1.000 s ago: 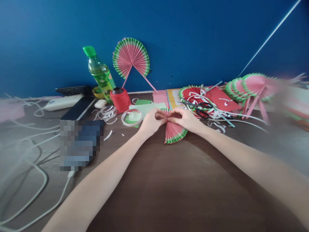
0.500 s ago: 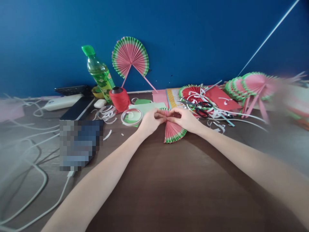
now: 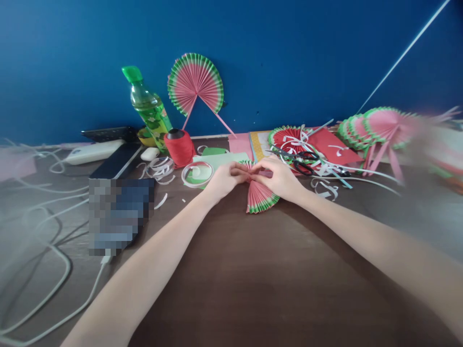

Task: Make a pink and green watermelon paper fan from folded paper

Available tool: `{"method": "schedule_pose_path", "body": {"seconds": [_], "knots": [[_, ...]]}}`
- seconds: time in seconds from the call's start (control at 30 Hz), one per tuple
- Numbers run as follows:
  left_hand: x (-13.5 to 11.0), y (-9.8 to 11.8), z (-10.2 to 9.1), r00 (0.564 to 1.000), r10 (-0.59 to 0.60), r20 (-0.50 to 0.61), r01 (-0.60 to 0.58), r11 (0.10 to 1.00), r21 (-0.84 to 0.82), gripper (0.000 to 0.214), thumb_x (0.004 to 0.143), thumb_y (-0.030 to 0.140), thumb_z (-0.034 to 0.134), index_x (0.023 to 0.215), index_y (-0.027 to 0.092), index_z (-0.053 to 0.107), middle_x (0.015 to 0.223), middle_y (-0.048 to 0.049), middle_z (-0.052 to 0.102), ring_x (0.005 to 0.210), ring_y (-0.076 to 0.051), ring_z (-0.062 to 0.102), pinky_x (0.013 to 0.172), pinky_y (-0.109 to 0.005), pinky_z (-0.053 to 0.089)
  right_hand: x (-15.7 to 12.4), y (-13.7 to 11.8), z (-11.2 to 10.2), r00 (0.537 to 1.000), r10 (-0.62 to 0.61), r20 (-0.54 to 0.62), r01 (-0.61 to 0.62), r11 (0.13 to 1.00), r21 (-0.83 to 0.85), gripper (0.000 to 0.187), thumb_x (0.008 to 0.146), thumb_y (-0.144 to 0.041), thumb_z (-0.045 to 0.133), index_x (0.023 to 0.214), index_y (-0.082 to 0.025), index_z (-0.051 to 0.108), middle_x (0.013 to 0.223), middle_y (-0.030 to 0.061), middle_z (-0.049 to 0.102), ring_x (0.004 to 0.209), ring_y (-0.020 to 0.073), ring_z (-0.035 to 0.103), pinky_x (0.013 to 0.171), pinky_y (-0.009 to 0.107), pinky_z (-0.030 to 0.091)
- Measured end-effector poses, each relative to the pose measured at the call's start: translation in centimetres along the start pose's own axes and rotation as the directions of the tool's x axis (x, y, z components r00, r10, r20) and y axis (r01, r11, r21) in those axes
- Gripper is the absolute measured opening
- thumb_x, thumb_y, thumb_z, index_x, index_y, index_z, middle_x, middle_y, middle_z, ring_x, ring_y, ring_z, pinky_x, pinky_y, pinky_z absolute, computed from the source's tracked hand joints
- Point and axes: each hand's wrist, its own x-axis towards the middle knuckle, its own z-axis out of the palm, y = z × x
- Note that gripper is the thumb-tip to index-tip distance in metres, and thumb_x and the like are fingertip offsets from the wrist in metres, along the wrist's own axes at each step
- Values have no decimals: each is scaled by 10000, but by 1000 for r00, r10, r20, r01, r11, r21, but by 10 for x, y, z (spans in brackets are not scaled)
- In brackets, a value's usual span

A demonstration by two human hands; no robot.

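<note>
i report the pleated fan (image 3: 261, 198) over the counter (image 3: 231, 274), right of the red spool (image 3: 179, 148) and nearer me. my left hand (image 3: 224, 181) and right hand (image 3: 280, 179) both pinch its folds at the middle. over the last second i note only slight finger shifts, the fan holding place; i judge the middle still being worked.

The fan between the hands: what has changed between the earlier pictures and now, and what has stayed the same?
Almost nothing: at most, the fingers shift slightly. The left hand and right hand still pinch the fan near its middle; neither visibly lets go. The bottle and spool stay put.
</note>
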Motion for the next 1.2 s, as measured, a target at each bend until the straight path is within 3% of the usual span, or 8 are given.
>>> {"method": "schedule_pose_path", "body": {"seconds": [0.63,0.9,1.2], "knots": [[1,-5,3,996,79,33,-81,995,57,228,656,42,643,827,142,531,743,-12,668,753,-125,643,802,-326,487,0,-3,-1,993,111,38,-114,989,93,42,759,-242,639,763,-202,629,792,41,666,819,201,550,758,366,437],[-2,-4,7,994,103,-29,-100,990,98,214,657,40,644,805,142,528,711,7,639,696,-101,627,728,-265,496,-1,-2,0,994,103,32,-106,992,76,36,761,-240,635,769,-205,640,794,38,659,808,199,549,751,365,428],[-3,-4,13,987,125,-100,-110,984,137,189,673,29,606,793,147,519,700,1,639,685,-115,629,719,-274,483,-1,-4,-2,988,145,53,-152,978,143,55,766,-254,609,768,-204,630,813,41,664,828,201,569,766,365,438]]}}
